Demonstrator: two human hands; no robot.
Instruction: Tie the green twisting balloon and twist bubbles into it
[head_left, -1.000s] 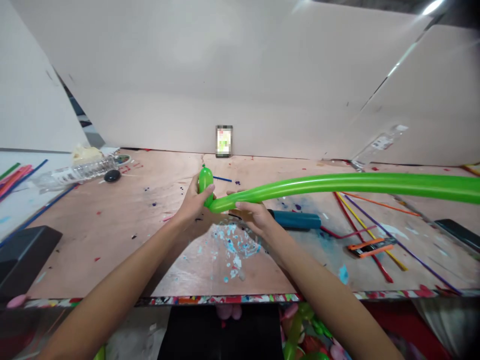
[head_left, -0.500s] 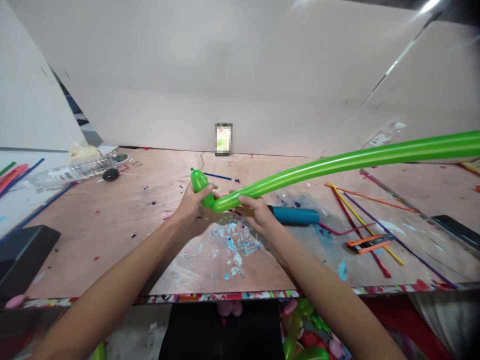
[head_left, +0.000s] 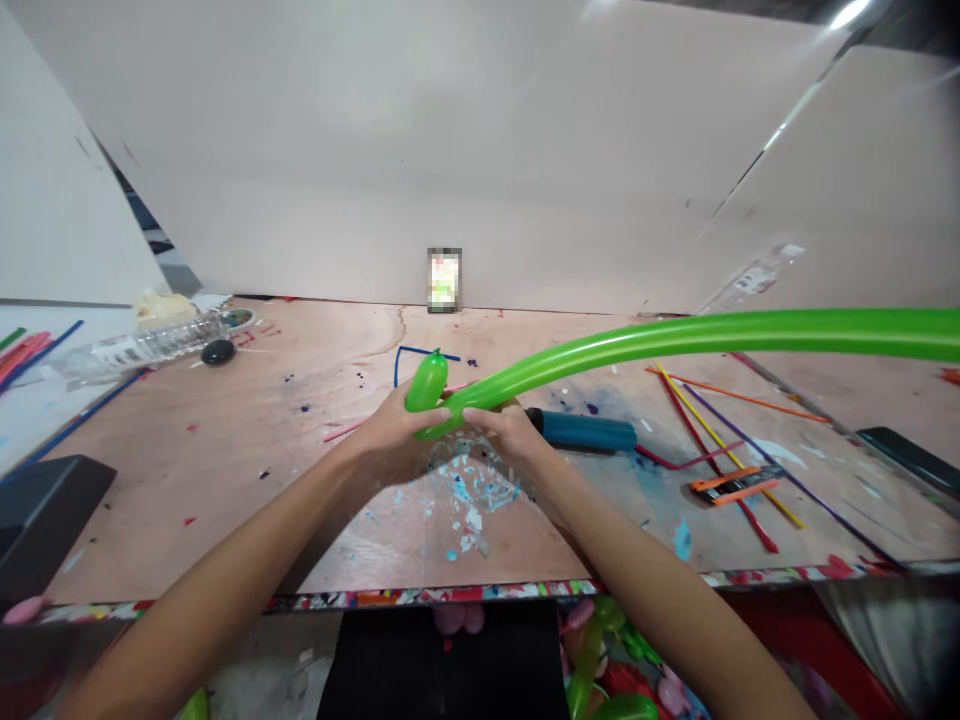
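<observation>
A long green modelling balloon (head_left: 637, 343) runs from my hands out past the right edge of the view. Near its knotted end, a short bubble stands up, folded against the long part. My left hand (head_left: 401, 425) is closed round the base of this bubble, thumb across the fold. Just to the right, my right hand (head_left: 499, 420) pinches the long part, its thumb close to the left thumb. The fingers beneath the balloon are partly hidden. Behind the right hand lies a blue balloon pump (head_left: 589, 431) with a dark end.
Uninflated balloons, including a yellow one (head_left: 765, 480), lie at the right beside an orange-and-black cutter (head_left: 735, 486). A plastic bottle (head_left: 142, 343) and a black oval object (head_left: 218, 353) are at the left. A small screen (head_left: 445, 280) leans on the back wall.
The short bubble has moved right and been folded toward the long part. My hands have come closer together. The long part now curves more and its far end sits lower.
</observation>
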